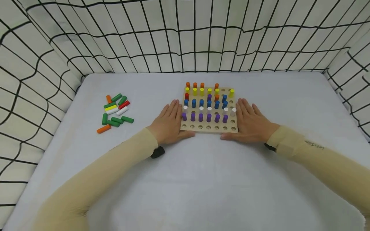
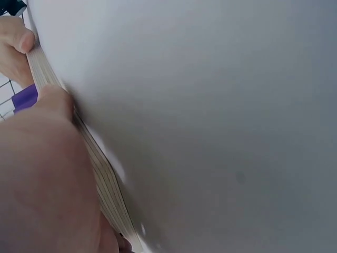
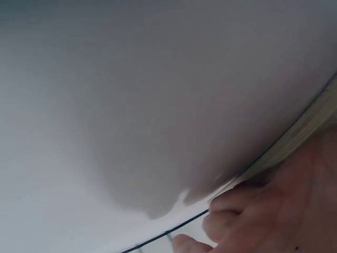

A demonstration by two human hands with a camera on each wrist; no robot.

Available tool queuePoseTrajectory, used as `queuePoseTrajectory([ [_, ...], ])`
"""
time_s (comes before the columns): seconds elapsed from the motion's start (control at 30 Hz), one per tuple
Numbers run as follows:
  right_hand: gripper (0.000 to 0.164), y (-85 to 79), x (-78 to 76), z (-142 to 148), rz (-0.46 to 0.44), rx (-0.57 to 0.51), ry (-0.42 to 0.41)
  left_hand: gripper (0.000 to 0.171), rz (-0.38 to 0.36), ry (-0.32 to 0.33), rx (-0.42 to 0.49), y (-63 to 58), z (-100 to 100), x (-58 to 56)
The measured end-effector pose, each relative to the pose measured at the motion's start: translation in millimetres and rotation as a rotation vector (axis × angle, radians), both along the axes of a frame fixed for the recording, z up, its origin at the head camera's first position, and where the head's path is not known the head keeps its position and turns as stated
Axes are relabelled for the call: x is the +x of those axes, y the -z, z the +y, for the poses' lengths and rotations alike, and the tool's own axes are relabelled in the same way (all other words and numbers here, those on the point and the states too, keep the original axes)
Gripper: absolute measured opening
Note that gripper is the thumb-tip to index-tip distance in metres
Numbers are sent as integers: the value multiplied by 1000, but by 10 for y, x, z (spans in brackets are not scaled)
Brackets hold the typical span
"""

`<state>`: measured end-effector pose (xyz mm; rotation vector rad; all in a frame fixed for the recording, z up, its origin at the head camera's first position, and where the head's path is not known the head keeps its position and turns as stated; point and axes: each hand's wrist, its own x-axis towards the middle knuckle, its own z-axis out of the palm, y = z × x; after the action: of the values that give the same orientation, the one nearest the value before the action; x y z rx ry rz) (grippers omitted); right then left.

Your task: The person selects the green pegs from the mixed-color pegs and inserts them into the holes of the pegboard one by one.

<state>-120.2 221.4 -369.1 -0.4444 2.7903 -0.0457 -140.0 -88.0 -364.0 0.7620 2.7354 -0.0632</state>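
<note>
Lying between left hand (image 1: 170,124) and right hand (image 1: 251,124); the pegboard (image 1: 212,125)

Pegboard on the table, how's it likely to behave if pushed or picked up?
The pegboard is probably stiff: its edge looks thick and layered. Lying flat and broad, it would likely slide rather than tip. Its pegs stand in holes, so tilting might spill some.

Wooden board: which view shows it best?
Head: nearly the whole top of the wooden board shows, with upright pegs and empty holes. Left wrist gets only its layered side, partly covered; right wrist, just a thin strip at the picture's right edge.
</note>
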Motion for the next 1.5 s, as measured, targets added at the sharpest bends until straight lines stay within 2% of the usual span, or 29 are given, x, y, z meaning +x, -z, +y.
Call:
queuePoseTrajectory([
  [0.3,135,32,-4,-294,-7,-19,-37,117,-27,-41,11,24,-346,49],
  [0.53,136,28,18,-441,-19,-17,-42,117,-36,-49,-5,6,-489,81],
  [0.77,136,23,30,-548,-7,3,-84,116,-31,-56,-19,-11,-604,160],
  [0.97,136,11,26,-574,22,7,-106,116,-27,-61,-9,-14,-623,199],
  [1.23,136,18,18,-475,6,-1,-97,115,-21,-58,-4,7,-578,219],
  [1.5,131,-16,-3,-336,-4,-87,-87,114,-14,-57,-10,26,-513,234],
])
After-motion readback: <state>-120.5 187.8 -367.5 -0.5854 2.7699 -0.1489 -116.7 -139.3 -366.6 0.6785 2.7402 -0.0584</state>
